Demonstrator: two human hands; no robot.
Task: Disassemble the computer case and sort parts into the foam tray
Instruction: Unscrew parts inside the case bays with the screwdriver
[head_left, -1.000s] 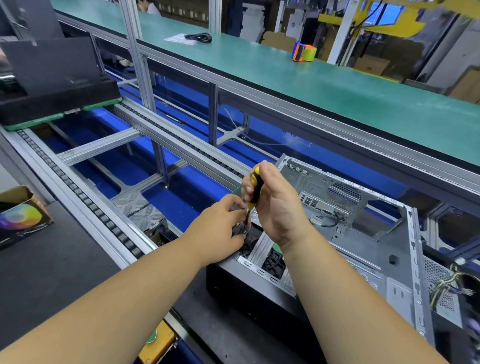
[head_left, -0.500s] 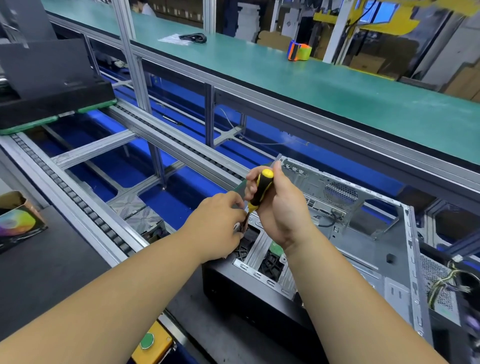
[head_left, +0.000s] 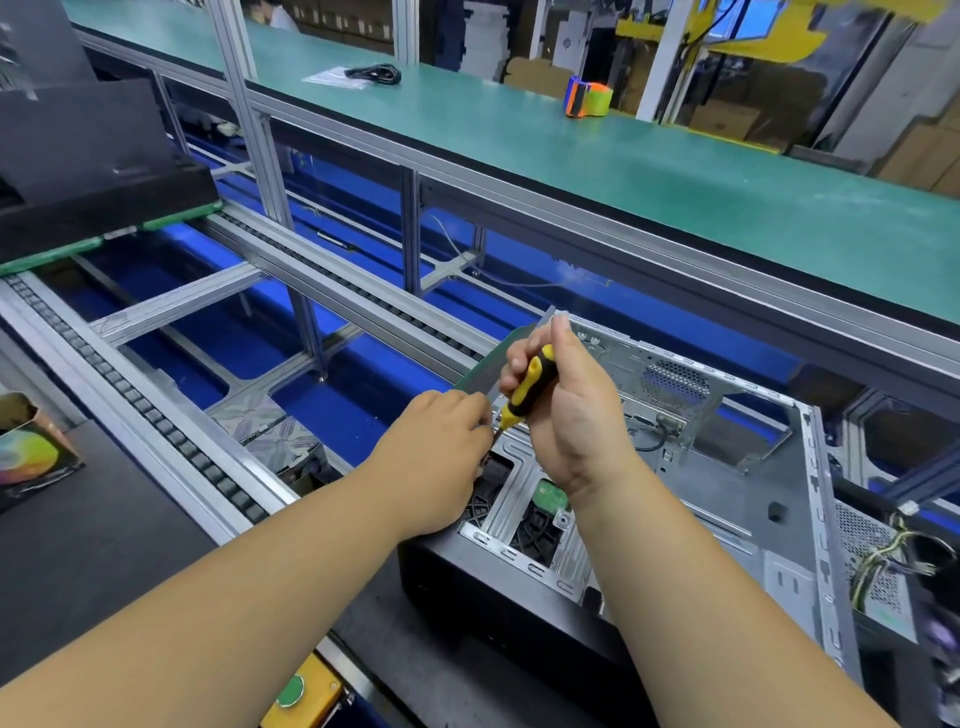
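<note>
An open grey metal computer case (head_left: 727, 509) lies on its side at the lower right, its interior facing up. My right hand (head_left: 576, 415) grips a yellow-and-black screwdriver (head_left: 527, 384), tip pointing down-left at the case's near-left corner. My left hand (head_left: 441, 447) is at that corner with curled fingers meeting the screwdriver's tip; what they pinch is hidden. A black fan (head_left: 535, 525) and a green board piece (head_left: 550, 493) show under the metal bracket. Loose cables (head_left: 883, 561) lie at the case's right end. No foam tray is visible.
A roller conveyor rail (head_left: 171, 431) runs diagonally left of the case, over blue floor gaps. A long green bench (head_left: 623, 161) spans the back with a tape dispenser (head_left: 589, 101) and a black cable (head_left: 374, 73). A black case (head_left: 93, 171) sits upper left. A yellow button box (head_left: 301, 693) is below.
The screwdriver handle has tilted and shifted slightly in my right hand while its tip stays at the same corner. My left hand stays by the tip.
</note>
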